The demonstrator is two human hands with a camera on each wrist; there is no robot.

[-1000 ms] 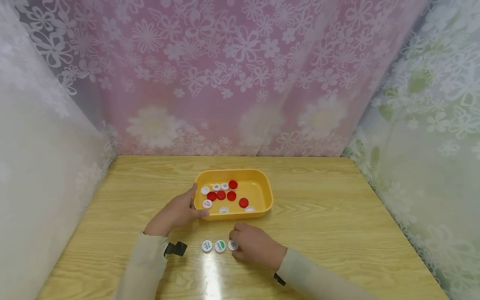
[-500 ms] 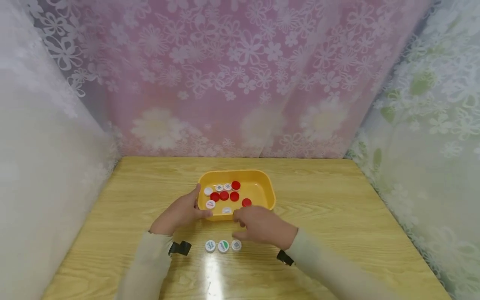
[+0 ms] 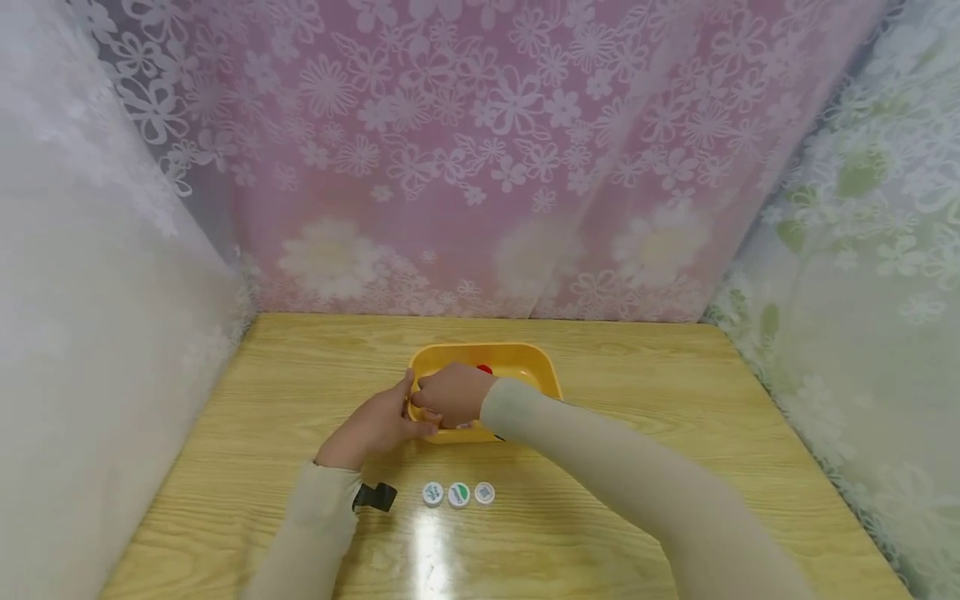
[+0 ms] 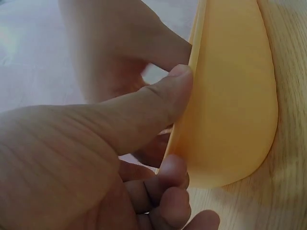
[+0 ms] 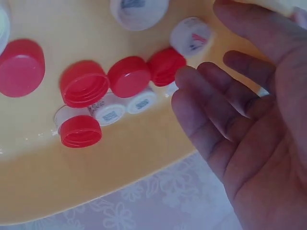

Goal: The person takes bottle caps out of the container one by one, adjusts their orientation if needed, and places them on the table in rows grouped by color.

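A yellow plastic tray (image 3: 542, 365) holds red and white bottle caps. My left hand (image 3: 378, 425) grips its left end, and in the left wrist view the thumb lies against the tray wall (image 4: 235, 96). My right hand (image 3: 456, 393) reaches over the tray's left part and covers most caps in the head view. In the right wrist view, the fingers of my right hand (image 5: 240, 115) are loosely bent and hold nothing. Closest to those fingers are a red cap (image 5: 168, 66) and a white cap with red print (image 5: 191, 37).
Three white caps stand in a row on the wooden table (image 3: 645, 467) in front of the tray: one with blue-green print (image 3: 432, 494), one with a green mark (image 3: 459, 495), and one with a grey square (image 3: 484, 494). A pink flowered curtain (image 3: 450, 183) hangs behind.
My right hand has left the rightmost white cap in the table row and moved up and left into the tray. My left hand stays at the tray's left end.
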